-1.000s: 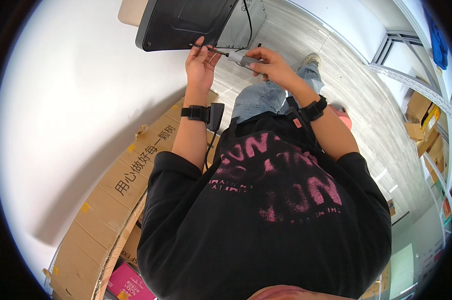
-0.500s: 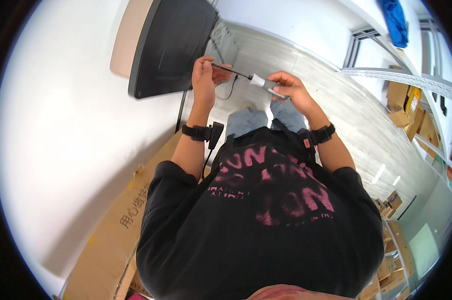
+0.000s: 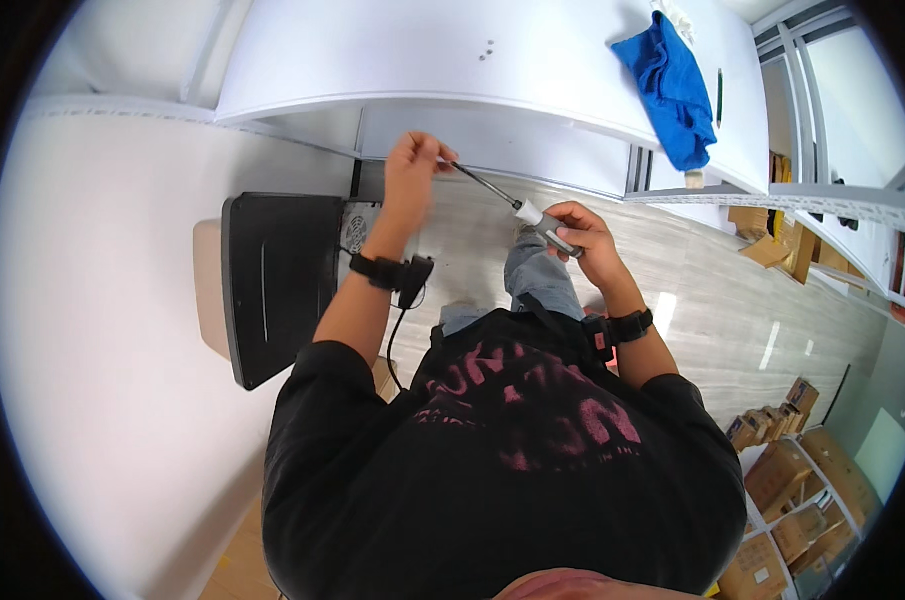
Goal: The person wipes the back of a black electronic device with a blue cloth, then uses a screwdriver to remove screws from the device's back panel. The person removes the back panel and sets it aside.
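In my right hand [image 3: 589,243] is a screwdriver [image 3: 547,229] with a grey and white handle. My fingers wrap round the handle, and its long dark shaft slants up toward my left hand [image 3: 419,170]. There the thumb and fingers pinch together at the shaft's tip; the hand is slightly blurred, and whether a small part sits at the tip cannot be made out. Both hands are in front of the white table's near edge, above the floor. Several small metal pieces [image 3: 486,50] lie on the white table [image 3: 392,55].
A blue cloth [image 3: 669,90] lies at the table's right, beside a thin dark stick [image 3: 719,97]. A large black panel [image 3: 282,285] stands at my left by the white wall. Shelves with cardboard boxes [image 3: 777,475] are at the right. Black bands with a cable circle my wrists.
My view has swung toward the table, which now fills the top, and the black panel sits lower and further left. The screwdriver stays between my hands, its shaft tilted more steeply.
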Motion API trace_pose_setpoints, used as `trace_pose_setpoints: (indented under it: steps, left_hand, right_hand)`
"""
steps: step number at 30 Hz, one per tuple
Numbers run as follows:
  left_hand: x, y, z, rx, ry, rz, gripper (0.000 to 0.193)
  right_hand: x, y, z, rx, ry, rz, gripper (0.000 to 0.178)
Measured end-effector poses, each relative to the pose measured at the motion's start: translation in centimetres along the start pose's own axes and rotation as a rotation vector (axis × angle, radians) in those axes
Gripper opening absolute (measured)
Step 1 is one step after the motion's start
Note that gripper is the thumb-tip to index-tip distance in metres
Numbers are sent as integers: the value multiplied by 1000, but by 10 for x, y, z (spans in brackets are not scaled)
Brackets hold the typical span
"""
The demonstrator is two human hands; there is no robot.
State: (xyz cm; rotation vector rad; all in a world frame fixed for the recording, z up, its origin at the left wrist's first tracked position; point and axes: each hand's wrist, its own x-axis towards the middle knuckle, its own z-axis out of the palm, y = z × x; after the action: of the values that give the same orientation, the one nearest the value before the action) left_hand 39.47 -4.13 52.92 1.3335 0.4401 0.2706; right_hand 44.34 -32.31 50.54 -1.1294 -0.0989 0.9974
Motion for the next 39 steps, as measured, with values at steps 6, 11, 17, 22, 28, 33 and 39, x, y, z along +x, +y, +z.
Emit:
trace_pose_setpoints:
  steps: [6,11,17,22,28,33,39]
  left_hand:
    - [99,17,24,697,300,358,9]
    - [129,0,32,880,303,558,6]
    - [130,-2,32,931,292,583,10]
    - [96,12,9,718,361,438,14]
    - [-8,-35,-52,429,495,158,17]
    - [-83,-79,-87,29,526,-263,28]
    - [-95,-94,-106,-384,611,-255,35]
  right_hand:
    - [23,-36,-57,-55,38,49,28]
    - [37,-38,-75,-58,13,124,28]
    - [55,-45,-70,-67,-77,171,26]
    - [80,-42,-57,-117,-164,208,26]
    - [114,-20,-22,-200,-279,265,32]
    - [133,23,25,-244,-358,362,32]
    - [135,86,70,-180,-342,443,30]
